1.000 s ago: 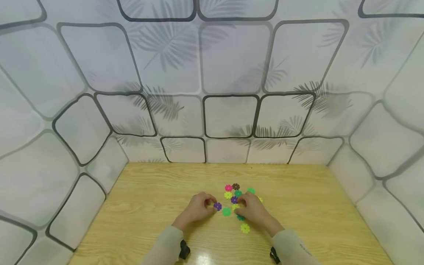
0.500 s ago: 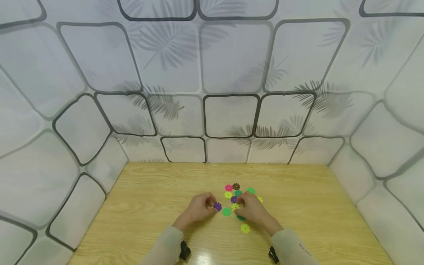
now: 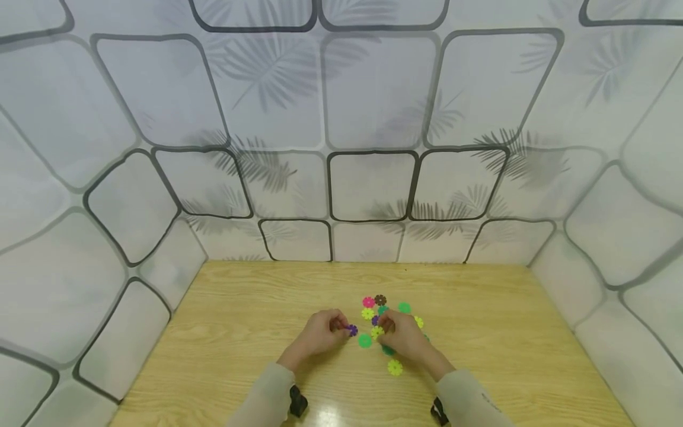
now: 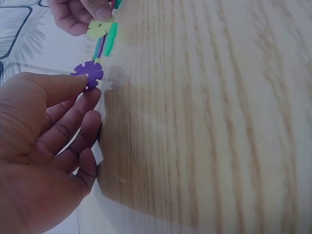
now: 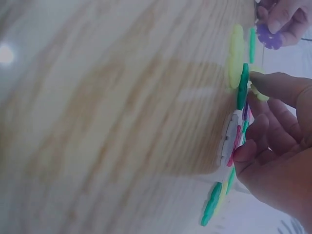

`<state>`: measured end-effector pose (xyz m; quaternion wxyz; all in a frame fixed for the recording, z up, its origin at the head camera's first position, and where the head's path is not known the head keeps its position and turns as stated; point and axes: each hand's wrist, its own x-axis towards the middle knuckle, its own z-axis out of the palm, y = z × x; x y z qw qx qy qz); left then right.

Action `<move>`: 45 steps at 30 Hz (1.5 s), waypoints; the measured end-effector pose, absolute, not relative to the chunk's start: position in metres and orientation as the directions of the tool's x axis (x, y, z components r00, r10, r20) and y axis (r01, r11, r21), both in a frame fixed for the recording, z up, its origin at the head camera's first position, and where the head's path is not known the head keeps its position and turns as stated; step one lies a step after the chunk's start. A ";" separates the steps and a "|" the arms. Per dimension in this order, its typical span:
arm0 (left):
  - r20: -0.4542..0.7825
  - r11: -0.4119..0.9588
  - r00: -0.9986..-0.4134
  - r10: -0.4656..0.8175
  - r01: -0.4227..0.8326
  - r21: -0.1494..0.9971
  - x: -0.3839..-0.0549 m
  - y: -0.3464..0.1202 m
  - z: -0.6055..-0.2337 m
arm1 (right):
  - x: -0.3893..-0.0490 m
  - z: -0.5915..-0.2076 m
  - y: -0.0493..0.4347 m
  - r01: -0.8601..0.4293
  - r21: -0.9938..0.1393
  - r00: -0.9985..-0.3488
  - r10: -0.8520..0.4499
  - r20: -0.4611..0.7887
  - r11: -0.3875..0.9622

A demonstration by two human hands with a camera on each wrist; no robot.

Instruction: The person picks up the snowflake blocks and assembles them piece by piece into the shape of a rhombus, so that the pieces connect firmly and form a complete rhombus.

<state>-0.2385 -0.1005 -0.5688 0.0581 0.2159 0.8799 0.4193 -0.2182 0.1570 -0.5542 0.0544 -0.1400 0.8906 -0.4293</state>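
My left hand (image 3: pixel 321 333) pinches a purple notched flower disc (image 3: pixel 353 330) between thumb and forefinger. In the left wrist view this purple disc (image 4: pixel 88 74) is held up on edge, slightly off the wood. Opposite it, my right hand (image 3: pixel 404 337) pinches a yellow notched flower disc (image 3: pixel 376 333), which also shows between thumb and fingertip in the right wrist view (image 5: pixel 259 83). A small gap separates the two held discs. Just in front of them a light green disc (image 3: pixel 365 341) lies flat. Behind the right fingertips another purple disc (image 3: pixel 375 320) is partly covered.
On the wooden table (image 3: pixel 240 308) lie a pink disc (image 3: pixel 369 302), a brown disc (image 3: pixel 380 300), several yellow and green ones, and a white disc (image 5: pixel 227 141) below the right hand. Dark green disc (image 3: pixel 388 350) is partly hidden. Patterned walls (image 3: pixel 368 190) enclose the table's back and sides.
The purple disc in my left hand has turned and shifted slightly right and up. My right hand has moved a little left, with the yellow disc coming slightly up.
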 end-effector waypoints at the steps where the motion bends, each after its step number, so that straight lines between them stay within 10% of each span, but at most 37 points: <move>1: 0.071 0.551 -0.901 0.427 0.321 0.770 -0.239 -0.101 -0.569 | -0.218 -0.553 0.157 -0.201 -0.785 -0.956 -0.294 0.026 0.586; 20: -0.036 0.217 -0.941 0.337 0.040 0.975 -0.240 -0.102 -0.520 | -0.223 -0.520 0.162 -0.264 -0.769 -0.956 -0.266 0.126 0.583; 45: 0.000 0.130 -0.949 0.315 0.043 0.991 -0.230 -0.090 -0.484 | -0.230 -0.485 0.155 -0.293 -0.811 -0.952 -0.234 0.198 0.506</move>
